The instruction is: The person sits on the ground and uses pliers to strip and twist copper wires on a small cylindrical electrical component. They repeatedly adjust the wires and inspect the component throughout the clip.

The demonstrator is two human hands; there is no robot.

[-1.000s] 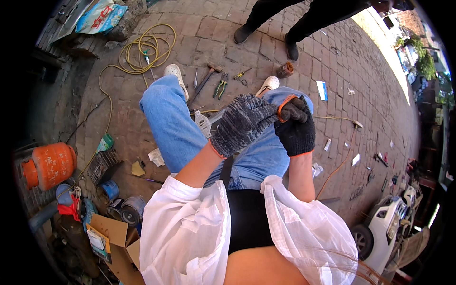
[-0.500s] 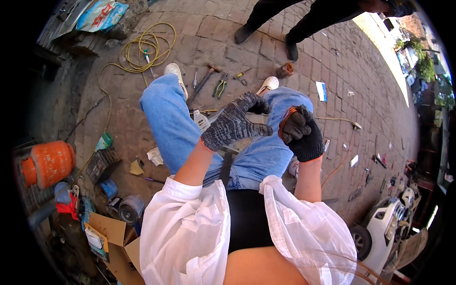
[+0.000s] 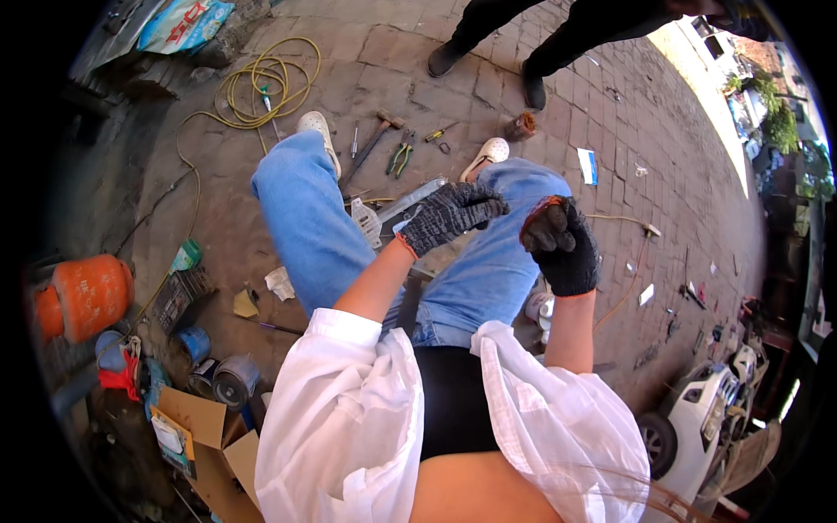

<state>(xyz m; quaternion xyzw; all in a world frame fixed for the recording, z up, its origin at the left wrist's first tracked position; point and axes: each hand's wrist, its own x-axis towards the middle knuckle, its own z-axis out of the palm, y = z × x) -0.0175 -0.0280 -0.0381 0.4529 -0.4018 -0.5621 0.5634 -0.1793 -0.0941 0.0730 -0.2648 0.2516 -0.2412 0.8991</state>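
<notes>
My left hand (image 3: 449,218) wears a dark grey knit glove with an orange cuff. Its fingers stretch to the right over my lap, with nothing visible in them. Opposite it, my right hand (image 3: 562,248), in a dark glove, is closed near my right knee. An orange-edged, dark bunched thing (image 3: 542,213) shows at its fingers; its kind is unclear. A gap separates the hands. Beneath and beyond the left hand, between my legs, are a grey metal bar (image 3: 414,199) and a pale slotted plastic piece (image 3: 365,221).
Beyond my feet lie a hammer (image 3: 375,144), pliers (image 3: 402,154), a screwdriver (image 3: 440,132) and a rusty can (image 3: 521,127). A yellow hose (image 3: 275,74) coils at far left. An orange gas cylinder (image 3: 91,296) and cardboard box (image 3: 205,423) stand left. A person (image 3: 567,44) stands ahead.
My left hand has turned and its fingers have come closer together, uncovering the metal bar. My right hand has shifted slightly right and remains closed.
</notes>
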